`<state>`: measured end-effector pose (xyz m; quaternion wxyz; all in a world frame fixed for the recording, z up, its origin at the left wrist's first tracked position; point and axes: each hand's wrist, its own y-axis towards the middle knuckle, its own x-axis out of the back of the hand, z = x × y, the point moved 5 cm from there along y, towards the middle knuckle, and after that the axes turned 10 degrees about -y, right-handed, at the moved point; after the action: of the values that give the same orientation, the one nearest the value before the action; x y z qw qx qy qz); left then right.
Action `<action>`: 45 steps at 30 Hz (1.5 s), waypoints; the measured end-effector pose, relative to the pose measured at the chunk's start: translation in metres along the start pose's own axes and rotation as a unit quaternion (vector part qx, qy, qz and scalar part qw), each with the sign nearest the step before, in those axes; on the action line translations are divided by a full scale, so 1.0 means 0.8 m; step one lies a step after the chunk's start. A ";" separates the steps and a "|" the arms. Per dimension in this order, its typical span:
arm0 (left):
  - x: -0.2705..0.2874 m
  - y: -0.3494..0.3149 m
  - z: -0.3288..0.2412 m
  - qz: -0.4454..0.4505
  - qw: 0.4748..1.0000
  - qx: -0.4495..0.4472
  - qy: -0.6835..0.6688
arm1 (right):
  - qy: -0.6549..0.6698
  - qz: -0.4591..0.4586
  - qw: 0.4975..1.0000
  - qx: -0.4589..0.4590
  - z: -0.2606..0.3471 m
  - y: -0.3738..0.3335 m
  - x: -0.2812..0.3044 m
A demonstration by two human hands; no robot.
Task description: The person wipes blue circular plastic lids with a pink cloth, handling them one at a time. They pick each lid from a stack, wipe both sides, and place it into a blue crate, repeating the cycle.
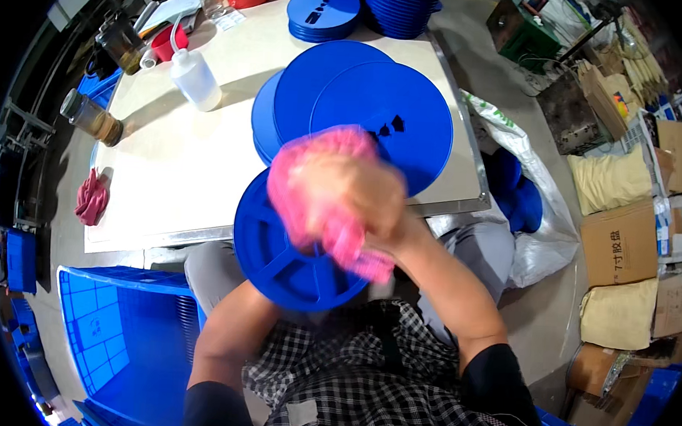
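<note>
A blue plastic reel (291,284) with spoke-like ribs is held tilted over my lap, just off the table's front edge. My left forearm (235,323) runs up beneath it; my left hand supports it from below, its fingers hidden by the reel. My right hand (369,195), smeared by motion, is closed around a pink cloth (305,184) on the reel's upper right side. Just beyond lie large flat blue discs (415,117), overlapping one another, the top one with black cut-outs or marks.
On the white table (166,165) stand a squeeze bottle (196,80), a jar (91,117) and a crumpled red cloth (91,198). Stacked blue discs (323,15) occupy its far side. A blue crate (111,332) is at left; a white sack (541,223) and cartons (621,243) are at right.
</note>
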<state>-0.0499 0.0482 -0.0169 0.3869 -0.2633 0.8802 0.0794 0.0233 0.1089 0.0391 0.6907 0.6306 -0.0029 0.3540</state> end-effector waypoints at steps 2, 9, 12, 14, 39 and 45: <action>-0.001 0.008 0.003 0.002 1.000 0.012 -0.015 | -0.003 -0.058 0.995 -0.083 -0.041 -0.013 0.023; -0.015 0.018 -0.009 0.013 0.999 0.020 -0.023 | -0.063 0.033 0.997 -0.018 -0.009 -0.034 0.049; -0.036 -0.006 -0.017 0.006 1.000 0.002 -0.001 | -0.251 -0.152 0.948 -0.125 -0.085 -0.018 0.110; -0.013 -0.011 0.002 -0.011 0.999 0.039 0.027 | -0.270 -0.210 0.924 -0.173 -0.109 -0.014 0.135; 0.018 0.023 0.000 0.023 0.996 0.051 -0.076 | -0.141 0.058 0.985 0.079 0.012 -0.039 0.057; 0.013 0.022 -0.003 0.025 0.994 0.051 -0.095 | -0.213 -0.274 0.880 -0.325 -0.132 -0.066 0.184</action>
<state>-0.0664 0.0579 -0.0234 0.4798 -0.2120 0.8486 0.0689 0.1128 0.2747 0.0377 0.9090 0.4063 -0.0921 -0.0126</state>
